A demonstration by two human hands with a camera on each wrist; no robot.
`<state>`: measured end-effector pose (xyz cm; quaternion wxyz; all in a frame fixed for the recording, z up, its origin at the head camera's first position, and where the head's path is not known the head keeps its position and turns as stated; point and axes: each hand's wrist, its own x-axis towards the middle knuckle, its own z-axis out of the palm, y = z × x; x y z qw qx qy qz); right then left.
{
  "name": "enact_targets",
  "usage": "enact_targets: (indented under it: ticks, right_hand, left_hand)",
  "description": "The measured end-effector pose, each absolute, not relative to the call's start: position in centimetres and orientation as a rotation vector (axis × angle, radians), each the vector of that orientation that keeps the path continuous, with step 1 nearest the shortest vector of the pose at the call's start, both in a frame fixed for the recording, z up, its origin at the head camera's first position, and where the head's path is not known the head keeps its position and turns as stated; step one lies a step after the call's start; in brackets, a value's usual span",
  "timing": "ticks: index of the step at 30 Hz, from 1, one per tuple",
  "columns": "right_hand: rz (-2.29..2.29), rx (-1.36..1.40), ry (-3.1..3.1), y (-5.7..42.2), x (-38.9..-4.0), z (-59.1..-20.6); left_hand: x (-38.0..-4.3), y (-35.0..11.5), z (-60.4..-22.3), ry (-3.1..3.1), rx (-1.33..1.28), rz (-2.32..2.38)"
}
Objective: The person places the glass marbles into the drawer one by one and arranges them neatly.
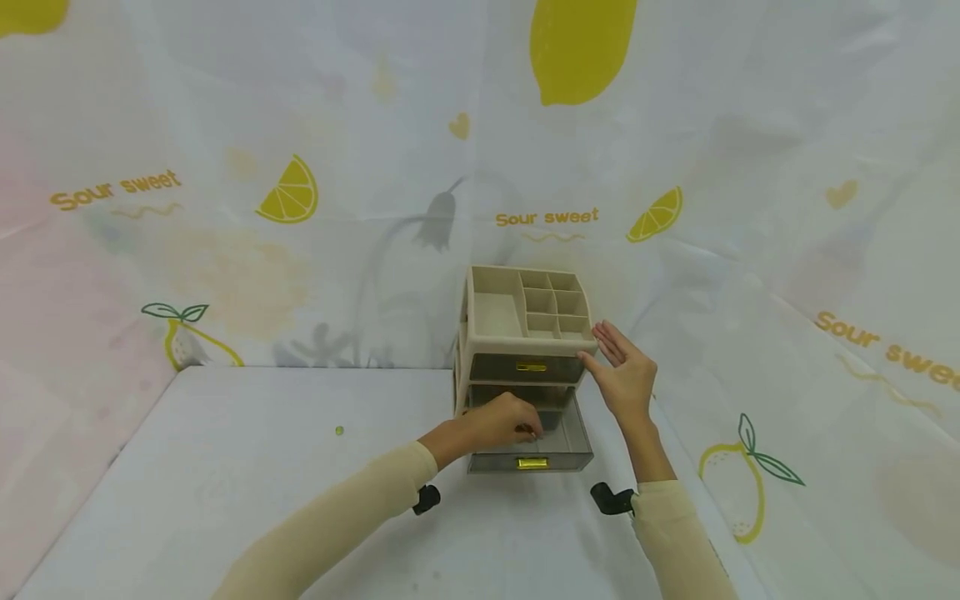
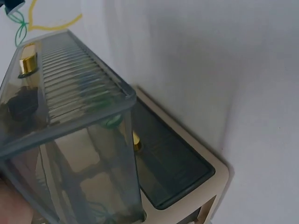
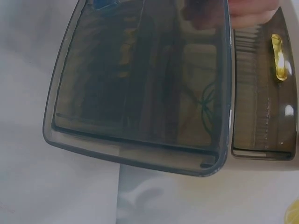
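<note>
A beige desktop drawer organizer [image 1: 495, 343] stands against the back wall, its lower clear grey drawer [image 1: 566, 460] pulled out. My left hand [image 1: 504, 418] hangs over that drawer with curled fingers; whether a small thing sits between the fingertips is too small to tell. My right hand [image 1: 624, 375] is at the organizer's right front edge, fingers extended along the side and thumb by the upper drawer [image 1: 495, 367], which is pushed in. In the right wrist view, a small blue thing [image 3: 105, 3] shows through the drawer at the top edge.
A tiny yellow-green piece [image 1: 339, 431] lies on the white table [image 1: 262, 483], left of the organizer. Open compartments [image 1: 555, 302] form the organizer's top. Behind hangs a lemon-printed cloth [image 1: 375, 275]. Black camera mounts [image 1: 611, 498] stick out from the wrists.
</note>
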<state>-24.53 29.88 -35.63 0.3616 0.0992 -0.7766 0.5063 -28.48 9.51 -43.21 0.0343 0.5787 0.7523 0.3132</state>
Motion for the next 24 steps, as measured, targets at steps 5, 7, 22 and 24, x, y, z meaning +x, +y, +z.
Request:
enact_targets:
  ticks: [5, 7, 22, 24]
  right_hand:
    - [1.302, 0.26, -1.999, 29.9, -24.6, -35.7]
    - [1.302, 0.257, -1.998, 29.9, -24.6, -35.7]
    - [1.357, 0.252, -1.987, 30.0, -24.6, -35.9]
    - [1.35, 0.254, -1.986, 30.0, -24.6, -35.8]
  left_hand:
    - [-28.4, 10.3, -43.9, 2.307, 1.779, 0.841]
    - [-28.5, 10.6, -44.0, 2.309, 1.783, 0.816]
    - [-29.0, 12.9, -44.6, 2.202, 1.724, 0.81]
    - [-29.1, 13.0, -44.6, 2.191, 1.737, 0.812]
